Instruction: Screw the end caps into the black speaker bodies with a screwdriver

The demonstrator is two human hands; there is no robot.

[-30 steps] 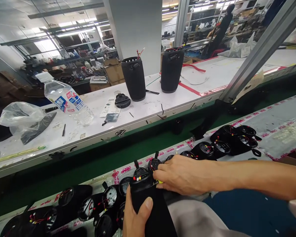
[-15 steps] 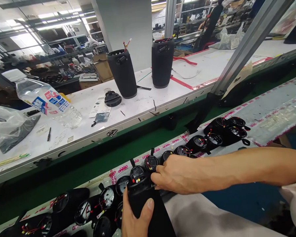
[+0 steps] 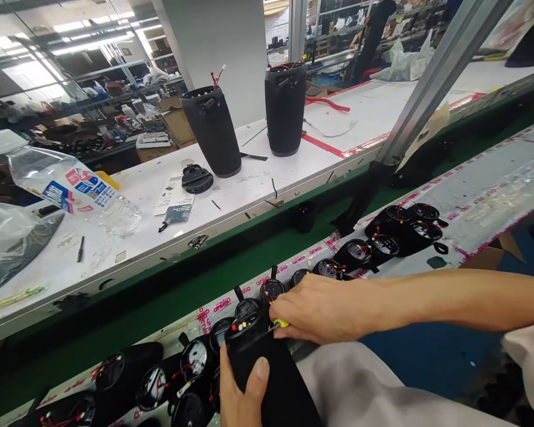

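Observation:
My left hand [image 3: 242, 394] grips a black fabric-covered speaker body [image 3: 267, 379] at the bottom centre, thumb on its side. Red, yellow and white wire ends show at its open top. My right hand [image 3: 320, 308] reaches in from the right and pinches a small tool with a yellow-green tip [image 3: 281, 323] against the speaker's top rim. Several more black speaker bodies [image 3: 191, 362] lie in a row on the near bench, open ends up.
Two upright black speaker bodies [image 3: 211, 130] [image 3: 285, 107] stand on the white far table [image 3: 382, 118], beside a round black cap [image 3: 196, 179] and a tilted water bottle [image 3: 75, 190]. A green conveyor belt [image 3: 231, 261] runs between the benches. A metal post [image 3: 431, 77] slants at right.
The view has shifted slightly. My right hand stays at the speaker's top rim, and the yellow-green tool tip, hidden half a second ago, shows again. My left hand keeps its grip.

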